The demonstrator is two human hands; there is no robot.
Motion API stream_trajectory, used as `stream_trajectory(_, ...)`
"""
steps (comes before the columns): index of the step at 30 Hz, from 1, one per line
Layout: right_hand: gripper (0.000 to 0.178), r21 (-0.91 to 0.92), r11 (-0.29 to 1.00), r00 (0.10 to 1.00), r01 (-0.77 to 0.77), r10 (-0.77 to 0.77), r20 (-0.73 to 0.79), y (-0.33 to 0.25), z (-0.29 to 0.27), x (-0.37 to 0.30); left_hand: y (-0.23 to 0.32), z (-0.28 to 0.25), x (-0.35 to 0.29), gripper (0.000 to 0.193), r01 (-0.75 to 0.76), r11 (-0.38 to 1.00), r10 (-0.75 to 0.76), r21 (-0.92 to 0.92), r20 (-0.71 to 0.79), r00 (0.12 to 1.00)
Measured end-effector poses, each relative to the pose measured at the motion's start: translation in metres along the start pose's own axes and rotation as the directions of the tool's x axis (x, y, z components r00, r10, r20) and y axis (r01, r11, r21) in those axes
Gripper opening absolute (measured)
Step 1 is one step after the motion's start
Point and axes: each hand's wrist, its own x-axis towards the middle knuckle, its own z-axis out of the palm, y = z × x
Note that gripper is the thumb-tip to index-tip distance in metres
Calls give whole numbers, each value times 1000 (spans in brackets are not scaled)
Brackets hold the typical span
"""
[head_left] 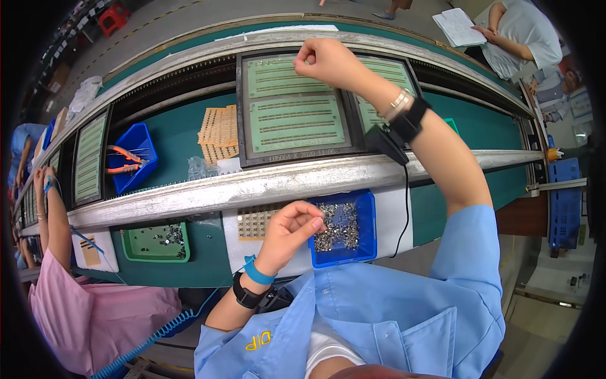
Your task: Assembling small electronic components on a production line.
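Metal bits [268,62] lie along the top left of the upper green board [287,82]; I judge this work early on, since the lower rows look bare and many loose parts [344,221] remain in the blue tray [372,234] on the bench's near side. I see the left hand [287,234] curled over the tray's left edge, thumb and finger nearly meeting; the right hand [328,62] pinches narrowly above the board. I cannot tell whether either holds a part.

Hands [291,237] at work, blue bin [367,227], green boards [298,121]
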Motion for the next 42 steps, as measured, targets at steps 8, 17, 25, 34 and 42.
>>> stream_trajectory(8,21,-66,997,998,-45,43,-40,24,32,36,0,-16,-7,13,-36,999,36,22,5,999)
stream_trajectory(17,23,-75,997,999,-34,36,19,20,38,42,-3,-16,-3,13,-38,999,38,36,21,999)
stream_trajectory(25,19,-225,974,1000,4,2,29,16,29,39,-2,-11,-3,14,-62,996,61,60,20,998)
stream_trajectory(34,15,-301,931,978,207,-192,79,-40,-5,-10,10,2,-6,21,-182,983,182,31,26,983)
stream_trajectory(42,11,316,914,884,256,-353,306,-94,-11,-153,20,9,-5,23,-281,960,280,-3,-101,955)
